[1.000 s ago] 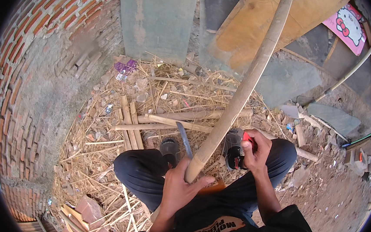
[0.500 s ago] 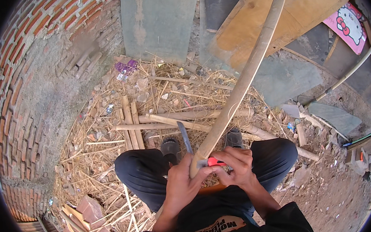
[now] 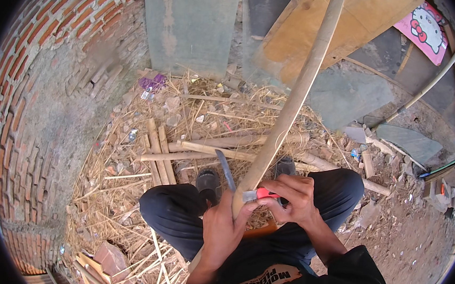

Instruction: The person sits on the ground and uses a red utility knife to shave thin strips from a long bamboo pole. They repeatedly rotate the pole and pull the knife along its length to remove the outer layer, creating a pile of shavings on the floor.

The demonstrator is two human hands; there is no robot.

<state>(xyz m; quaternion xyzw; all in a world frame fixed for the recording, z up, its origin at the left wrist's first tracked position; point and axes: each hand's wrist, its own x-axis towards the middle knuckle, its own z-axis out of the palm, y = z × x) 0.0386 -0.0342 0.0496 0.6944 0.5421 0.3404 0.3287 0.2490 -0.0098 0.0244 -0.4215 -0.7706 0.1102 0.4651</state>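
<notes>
A long bamboo pole (image 3: 288,115) slants from the far top down to my lap. Around its near end, my left hand (image 3: 223,224) is closed, thumb along the side. A narrow grey blade (image 3: 225,169) juts out just beyond that hand; its handle is hidden, and I cannot tell whether the hand holds it. My right hand (image 3: 295,200) grips a red-handled tool (image 3: 267,193) with a flat metal end, which rests against the pole beside my left thumb. An orange piece (image 3: 260,231) shows between my thighs, mostly covered.
Straw, rubble and split bamboo strips (image 3: 160,152) litter the ground before my feet. Several bamboo poles (image 3: 222,141) lie crosswise there. A brick wall (image 3: 32,116) rises at left. Grey boards (image 3: 188,27) and a brown wooden panel (image 3: 283,39) stand at the back.
My right hand has shifted slightly, and more of the red tool's metal end shows against the pole. The left hand keeps its hold on the pole.
</notes>
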